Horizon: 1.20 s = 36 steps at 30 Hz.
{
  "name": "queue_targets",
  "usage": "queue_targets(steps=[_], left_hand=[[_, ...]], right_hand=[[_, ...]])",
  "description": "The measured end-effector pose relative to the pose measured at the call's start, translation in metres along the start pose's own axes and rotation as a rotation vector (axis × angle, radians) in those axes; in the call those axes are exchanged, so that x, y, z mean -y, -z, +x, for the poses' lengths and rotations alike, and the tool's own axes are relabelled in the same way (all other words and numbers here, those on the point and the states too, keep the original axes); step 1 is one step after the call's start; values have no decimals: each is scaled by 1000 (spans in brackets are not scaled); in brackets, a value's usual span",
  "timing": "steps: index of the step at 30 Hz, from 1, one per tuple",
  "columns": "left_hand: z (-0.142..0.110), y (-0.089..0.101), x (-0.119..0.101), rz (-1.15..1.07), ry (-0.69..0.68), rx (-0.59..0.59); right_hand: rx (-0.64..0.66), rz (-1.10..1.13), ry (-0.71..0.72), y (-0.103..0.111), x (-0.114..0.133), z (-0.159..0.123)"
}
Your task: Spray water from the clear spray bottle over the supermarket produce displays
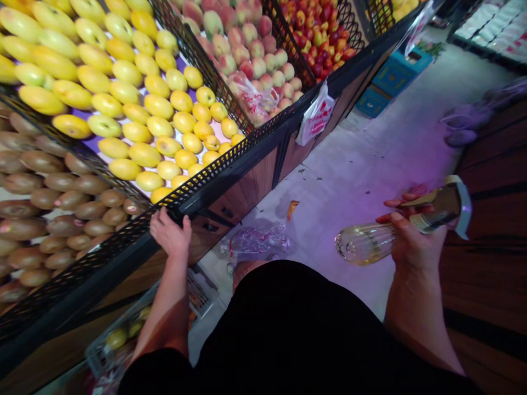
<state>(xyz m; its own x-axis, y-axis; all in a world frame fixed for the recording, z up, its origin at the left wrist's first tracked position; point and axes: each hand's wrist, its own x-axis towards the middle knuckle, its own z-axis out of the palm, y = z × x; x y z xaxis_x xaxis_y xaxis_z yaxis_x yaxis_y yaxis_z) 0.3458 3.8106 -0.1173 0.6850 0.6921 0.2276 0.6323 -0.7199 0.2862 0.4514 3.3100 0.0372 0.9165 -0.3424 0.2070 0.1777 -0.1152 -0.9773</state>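
My right hand [415, 236] is closed around a clear ribbed bottle [368, 242] with pale yellow liquid in it, tilted almost flat over the aisle. Past my fingers, its upper end is dark and gold with a pale rim; I cannot make out its exact shape. On the left, my left hand [171, 233] touches the black lattice edge [197, 184] of the fruit stand, thumb apart and fingers laid on the rim. Just beyond that hand are rows of yellow mangoes [144, 154]. Brown kiwifruit [61, 203] fill the neighbouring section on the left.
Peaches [247, 49] and red nectarines [313, 33] lie in farther sections. A white plastic bag [315, 118] hangs from the stand's front. Clear plastic [259, 240] and an orange scrap [292, 209] lie on the floor. Blue boxes [395, 77] stand farther along; a wooden-sided stand [494, 219] borders the right.
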Motion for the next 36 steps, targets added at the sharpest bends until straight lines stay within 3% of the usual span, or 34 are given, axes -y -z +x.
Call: queue_targets(steps=[3,9,18,28,36], left_hand=[[2,5,-13,-9,29,-100],[3,16,-30,14,59,-146],[13,9,-22,20,-9,5],[11,19,-26,38,-62,22],[12,17,-23,40,-90,25]], right_hand=[[-8,30,13,9,-4,10],[-11,106,33,16,-12,29],[-42,105,10,11,-9,38],[28,79,-92,24,-15,1],[-1,107,-10,16,-6,-12]])
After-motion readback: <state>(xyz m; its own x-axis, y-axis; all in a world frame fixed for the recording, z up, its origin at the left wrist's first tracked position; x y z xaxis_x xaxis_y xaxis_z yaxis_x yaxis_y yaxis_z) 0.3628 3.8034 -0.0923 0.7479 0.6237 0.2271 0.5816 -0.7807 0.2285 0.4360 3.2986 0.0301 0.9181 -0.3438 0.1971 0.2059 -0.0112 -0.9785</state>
